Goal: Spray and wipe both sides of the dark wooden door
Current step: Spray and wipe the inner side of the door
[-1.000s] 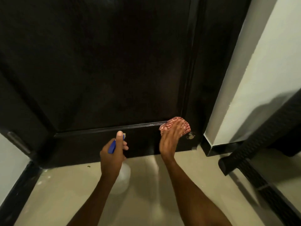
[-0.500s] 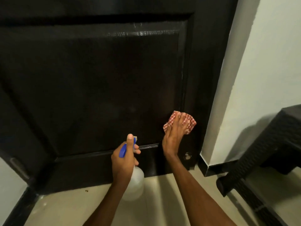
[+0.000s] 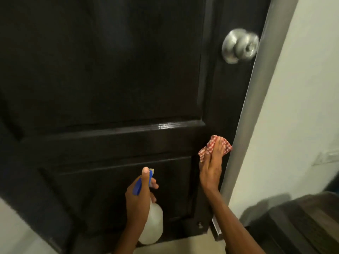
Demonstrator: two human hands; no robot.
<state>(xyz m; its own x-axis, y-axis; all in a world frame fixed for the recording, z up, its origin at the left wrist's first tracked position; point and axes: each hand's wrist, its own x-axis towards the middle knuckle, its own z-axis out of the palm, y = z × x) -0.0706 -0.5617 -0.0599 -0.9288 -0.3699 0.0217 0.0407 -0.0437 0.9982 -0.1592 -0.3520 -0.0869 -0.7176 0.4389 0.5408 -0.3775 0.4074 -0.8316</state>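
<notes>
The dark wooden door (image 3: 110,70) fills most of the head view, from the nine o'clock side across to about two o'clock, its raised panels and a glossy horizontal rail running across the middle. A blurred silver round knob (image 3: 240,45) sits on the door at about one o'clock, close to the door's right edge. The right hand (image 3: 211,171) lies flat against the door at about four o'clock, fingers straight and together, pressing a red-and-white checked cloth (image 3: 214,146) onto the right stile just beside the door's edge; the cloth peeks out above and to both sides of the fingertips. The left hand (image 3: 140,197), at about six o'clock and just left of the right hand, is wrapped around the neck of a spray bottle (image 3: 153,224), thumb up along its blue trigger head (image 3: 145,182), forefinger curled at the trigger. The bottle's translucent white body hangs below the fist, in front of the door's lower panel; whether the nozzle touches the wood cannot be told. A pale wall (image 3: 302,107) stands at three o'clock, and a dark woven piece of furniture (image 3: 302,222) sits at five o'clock.
</notes>
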